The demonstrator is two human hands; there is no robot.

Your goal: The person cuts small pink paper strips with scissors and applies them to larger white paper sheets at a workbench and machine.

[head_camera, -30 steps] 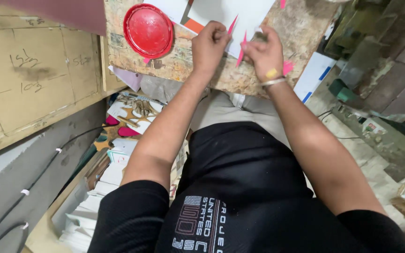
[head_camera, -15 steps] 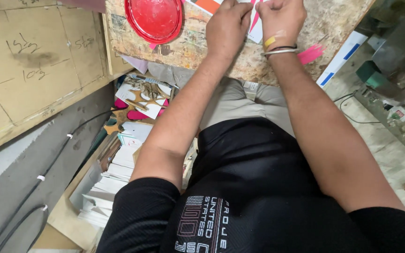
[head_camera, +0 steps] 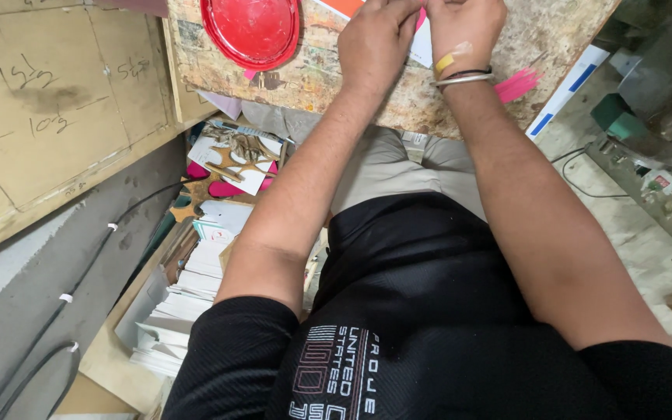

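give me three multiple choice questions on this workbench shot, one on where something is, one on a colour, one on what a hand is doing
1. Where does the round lid lie?
A. on the worn board, on the side of the left hand
B. on the floor by the stacked paper
C. on the person's lap

2. What colour is the round lid?
A. blue
B. red
C. green

3. What are the two hands doing?
A. hanging at the person's sides
B. resting on the person's knees
C. meeting over white and pink paper at the top of the board

Answers:
1 A, it sits on the board, to the side of the left hand.
2 B, its whole face is red.
3 C, the left hand and right hand pinch together at the paper.
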